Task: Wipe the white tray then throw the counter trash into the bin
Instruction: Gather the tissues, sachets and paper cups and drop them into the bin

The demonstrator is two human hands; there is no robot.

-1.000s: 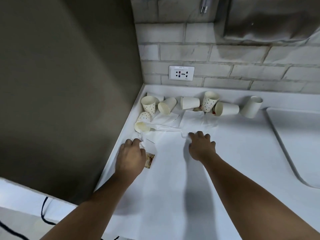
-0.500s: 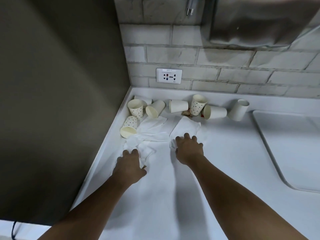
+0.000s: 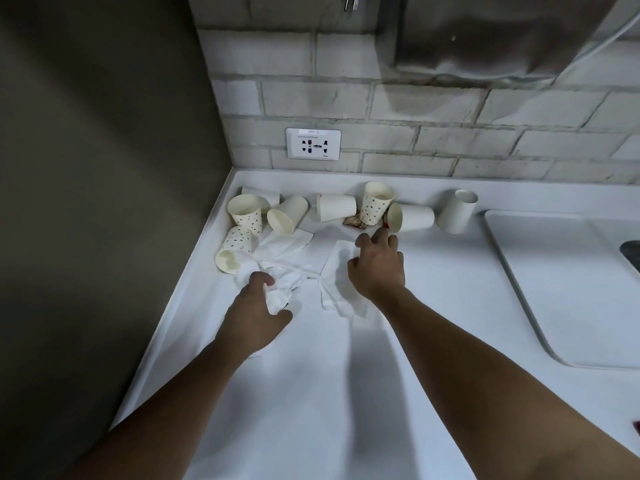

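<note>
Since the earlier frame, the left hand (image 3: 258, 313) has closed on the crumpled napkin (image 3: 282, 291). The right hand (image 3: 377, 268) has reached forward across the flat napkin (image 3: 337, 275) toward the back of the counter (image 3: 311, 393).

Left of centre, the left hand's fingers curl round the crumpled napkin, probably bunching the loose paper so it lifts as one wad. Above it, paper cups (image 3: 336, 207) crowd the upper-left corner along the wall, most of them tipped over.

At centre, the right hand is wide, with fingers extended. Its fingertips are near a brown sachet (image 3: 353, 221) and a tipped cup (image 3: 410, 218), so it is probably reaching to collect them.

At the right edge, the white tray (image 3: 554, 289) lies flat on the counter, well apart from both hands. The bin is not in view.
</note>
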